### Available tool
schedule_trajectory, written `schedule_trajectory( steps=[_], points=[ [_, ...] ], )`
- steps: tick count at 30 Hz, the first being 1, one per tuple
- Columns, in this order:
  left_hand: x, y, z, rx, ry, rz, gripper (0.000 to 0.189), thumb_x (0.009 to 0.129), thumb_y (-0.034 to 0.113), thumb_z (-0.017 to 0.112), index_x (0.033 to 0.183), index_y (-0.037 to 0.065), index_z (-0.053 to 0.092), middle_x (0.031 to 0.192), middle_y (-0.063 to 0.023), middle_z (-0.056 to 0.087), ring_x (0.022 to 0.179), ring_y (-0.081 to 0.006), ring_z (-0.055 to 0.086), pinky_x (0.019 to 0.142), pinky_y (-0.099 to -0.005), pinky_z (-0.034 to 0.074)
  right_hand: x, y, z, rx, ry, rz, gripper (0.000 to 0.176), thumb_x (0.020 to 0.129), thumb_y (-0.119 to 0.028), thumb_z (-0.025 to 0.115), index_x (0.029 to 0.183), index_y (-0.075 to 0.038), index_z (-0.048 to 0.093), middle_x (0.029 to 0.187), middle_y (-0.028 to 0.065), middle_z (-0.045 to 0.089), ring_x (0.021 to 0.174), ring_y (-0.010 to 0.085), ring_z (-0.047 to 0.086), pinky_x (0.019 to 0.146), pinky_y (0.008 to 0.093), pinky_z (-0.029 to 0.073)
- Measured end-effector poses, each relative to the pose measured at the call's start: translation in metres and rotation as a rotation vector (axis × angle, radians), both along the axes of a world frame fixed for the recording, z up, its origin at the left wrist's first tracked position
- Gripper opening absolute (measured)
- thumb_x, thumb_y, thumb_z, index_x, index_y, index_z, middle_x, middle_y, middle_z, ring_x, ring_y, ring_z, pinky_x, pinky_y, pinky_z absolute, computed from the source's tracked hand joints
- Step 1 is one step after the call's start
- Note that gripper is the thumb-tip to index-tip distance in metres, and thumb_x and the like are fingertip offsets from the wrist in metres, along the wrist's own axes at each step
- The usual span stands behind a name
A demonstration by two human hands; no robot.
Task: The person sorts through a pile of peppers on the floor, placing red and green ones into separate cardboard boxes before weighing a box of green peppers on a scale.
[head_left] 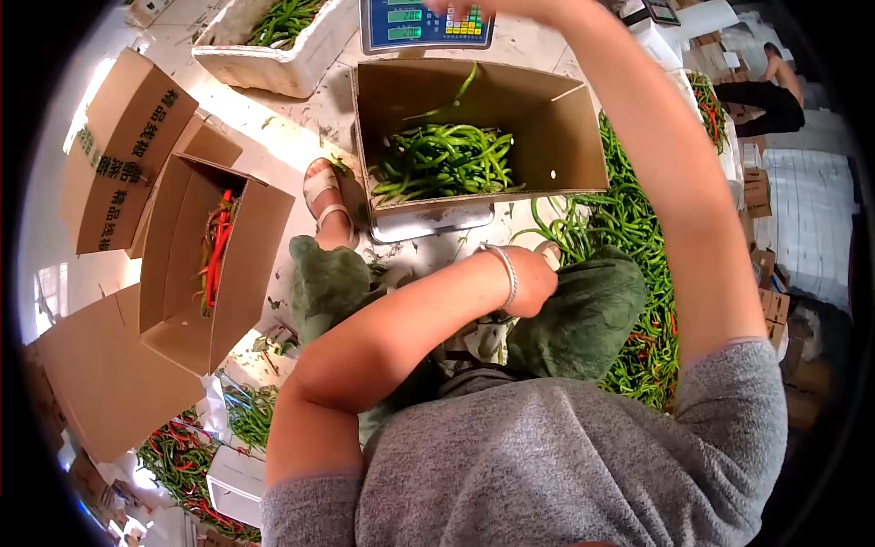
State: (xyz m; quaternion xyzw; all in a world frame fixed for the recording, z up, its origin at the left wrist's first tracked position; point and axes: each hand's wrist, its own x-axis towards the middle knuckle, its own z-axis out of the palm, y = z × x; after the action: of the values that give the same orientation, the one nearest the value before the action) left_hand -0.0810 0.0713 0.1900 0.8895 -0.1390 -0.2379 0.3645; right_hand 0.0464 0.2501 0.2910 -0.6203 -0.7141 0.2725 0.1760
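**Warehouse floor strewn with chillies around a seated sorter**

A cardboard box (570,137) sits on a scale before the person's knees. Green chillies (442,162) are piled on its bottom, and one long chilli (463,87) shows against its back wall. The right hand (497,7) is raised above the scale display (415,25) and cut by the frame's edge, so its grip cannot be told. The left hand (536,281), bracelet at the wrist, lies against the right knee beside a heap of chillies (629,223); its fingers are hidden.

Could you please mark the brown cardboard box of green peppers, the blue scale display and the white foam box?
Brown cardboard box of green peppers (567,137): head view, inner wall.
Blue scale display (432,36): head view, blue face.
White foam box (264,71): head view, outer wall.
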Motion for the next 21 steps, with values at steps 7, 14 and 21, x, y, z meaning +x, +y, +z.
schedule_trajectory(
  steps=[7,14,21],
  points=[
    [0.008,-0.022,-0.021,-0.001,0.051,0.014,0.029,0.071,0.008,0.052,0.096,0.0,0.064,0.086,-0.0181,0.065,0.081,-0.0338,0.063,0.073,-0.041,0.049,0.038,-0.077,-0.145,0.063,-0.802,0.353,0.031,0.082,-0.01,0.051,0.11,-0.017,0.062,0.093,0.0117,0.062,0.089,0.0311,0.061,0.075,0.04,0.051],
    [0.011,-0.021,-0.03,0.088,0.078,0.076,0.023,0.072,0.014,0.055,0.09,0.007,0.068,0.086,-0.0126,0.067,0.086,-0.0303,0.063,0.076,-0.0397,0.049,0.074,-0.081,-0.152,0.241,-0.44,0.16,0.018,0.081,-0.008,0.054,0.098,-0.008,0.06,0.088,0.0124,0.061,0.081,0.0326,0.059,0.073,0.0392,0.049],
    [0.017,-0.02,-0.027,0.121,0.101,0.062,0.025,0.074,0.013,0.054,0.095,0.009,0.067,0.09,-0.0108,0.067,0.088,-0.0287,0.064,0.076,-0.0386,0.048,0.086,-0.105,-0.157,0.078,-0.482,-0.064,0.023,0.079,-0.024,0.062,0.099,-0.013,0.063,0.097,0.0121,0.061,0.097,0.0325,0.057,0.081,0.0421,0.048]
  ],
)
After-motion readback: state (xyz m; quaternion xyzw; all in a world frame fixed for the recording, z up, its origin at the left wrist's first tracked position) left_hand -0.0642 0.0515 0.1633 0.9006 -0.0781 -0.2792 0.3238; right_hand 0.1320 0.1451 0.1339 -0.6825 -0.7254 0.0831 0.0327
